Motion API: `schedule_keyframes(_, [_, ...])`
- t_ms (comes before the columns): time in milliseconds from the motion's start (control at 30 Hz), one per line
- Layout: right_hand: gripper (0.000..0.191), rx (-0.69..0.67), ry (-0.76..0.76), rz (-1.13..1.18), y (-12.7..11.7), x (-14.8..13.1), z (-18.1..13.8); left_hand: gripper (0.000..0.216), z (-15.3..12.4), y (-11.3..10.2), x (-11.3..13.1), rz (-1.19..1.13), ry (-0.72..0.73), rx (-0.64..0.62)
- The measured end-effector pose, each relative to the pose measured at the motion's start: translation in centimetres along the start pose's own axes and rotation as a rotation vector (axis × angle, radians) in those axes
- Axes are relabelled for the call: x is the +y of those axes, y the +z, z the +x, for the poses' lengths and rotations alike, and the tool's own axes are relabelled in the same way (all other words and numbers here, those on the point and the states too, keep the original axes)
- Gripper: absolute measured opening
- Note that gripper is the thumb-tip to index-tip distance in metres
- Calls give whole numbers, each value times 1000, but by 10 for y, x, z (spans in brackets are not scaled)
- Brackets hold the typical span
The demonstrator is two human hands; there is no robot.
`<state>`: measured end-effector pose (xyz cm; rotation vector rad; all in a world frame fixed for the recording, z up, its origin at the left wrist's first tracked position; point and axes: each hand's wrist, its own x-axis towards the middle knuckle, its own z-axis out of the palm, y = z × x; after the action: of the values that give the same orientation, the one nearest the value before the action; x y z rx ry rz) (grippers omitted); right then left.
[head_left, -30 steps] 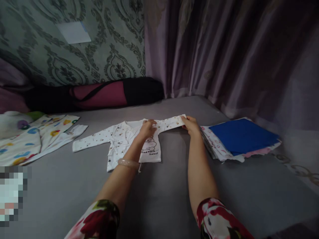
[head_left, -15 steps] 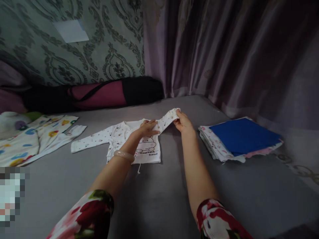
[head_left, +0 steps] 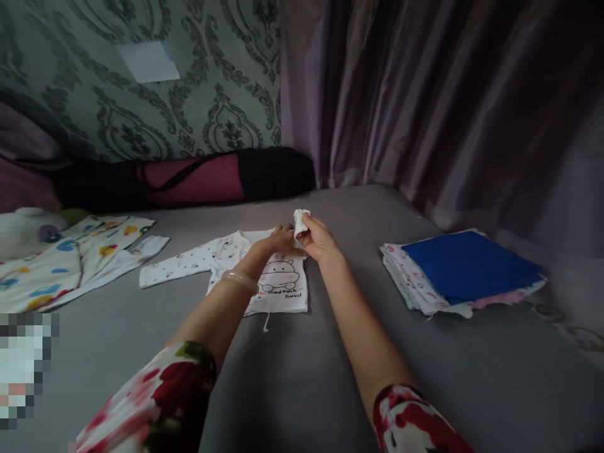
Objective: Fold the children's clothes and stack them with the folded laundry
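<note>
A small white baby shirt (head_left: 289,302) lies spread on the grey bed sheet, with a cartoon animal in a car and lettering on its front. Its left-lying sleeve (head_left: 177,265) is stretched out flat. My left hand (head_left: 282,240) rests on the shirt near the shoulder, its fingers extended over the cloth. My right hand (head_left: 319,241) pinches the other sleeve (head_left: 301,218) and holds it raised and folded in close to my left hand. Part of that sleeve is hidden behind my fingers. A thin white string (head_left: 267,324) hangs from the hem.
To the right lies a stack of folded clothes with a blue cloth (head_left: 472,264) on top. Patterned baby clothes (head_left: 61,264) and a white plush toy (head_left: 23,233) are on the left. A long black and maroon bag (head_left: 198,179) lies along the wall, near a purple curtain (head_left: 377,94).
My right hand has carried the sleeve end left and inward, folding it toward the shirt's body. My left hand stays on the shirt. The view has shifted slightly.
</note>
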<state>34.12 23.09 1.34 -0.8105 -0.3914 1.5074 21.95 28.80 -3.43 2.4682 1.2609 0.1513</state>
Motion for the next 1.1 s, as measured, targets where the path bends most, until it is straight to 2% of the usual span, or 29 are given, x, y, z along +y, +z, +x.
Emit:
schedule_keyframes(100, [11, 17, -11, -41, 0, -1, -2, 57, -9, -2, -1, -111, 3, 114])
schedule_keyframes(167, [13, 27, -29, -93, 0, 2, 0, 63, -23, -7, -3, -257, -43, 215])
schedule_keyframes(300, [11, 0, -115, -297, 6, 24, 0, 52, -62, -16, -9, -792, -266, 396])
schedule_keyframes(400, [13, -172, -114, -458, 14, 48, -9, 46, -85, -16, -14, -1172, -379, 455])
schedule_keyframes(467, [19, -318, -62, -537, 17, 57, -15, 49, -92, -12, -18, -1297, -422, 481])
schedule_keyframes(533, [17, -369, -41, -593, 16, 56, -18, 48, -94, -8, -20, -1357, -442, 495])
schedule_keyframes(633, [15, -239, -83, -607, 6, 36, -11, 35, -92, -4, -20, -1325, -513, 557])
schedule_keyframes(667, [18, -168, -105, -601, 1, 27, -6, 36, -91, -3, -19, -1276, -553, 589])
schedule_keyframes(733, [26, -25, -166, -610, -10, 11, 3, 51, -92, -3, -18, -1163, -586, 635])
schedule_keyframes(800, [33, 92, -231, -701, -21, 2, 10, 62, -95, -4, -18, -1061, -543, 656])
schedule_keyframes(867, [37, 150, -289, -897, -28, 3, 14, 58, -99, -6, -19, -962, -482, 660])
schedule_keyframes(967, [40, 93, -343, -1289, -30, 19, 14, 44, -104, -8, -23, -814, -462, 649])
schedule_keyframes(1100, [46, -86, -401, -1715, -26, 45, 5, 47, -106, -9, -30, -681, -512, 666])
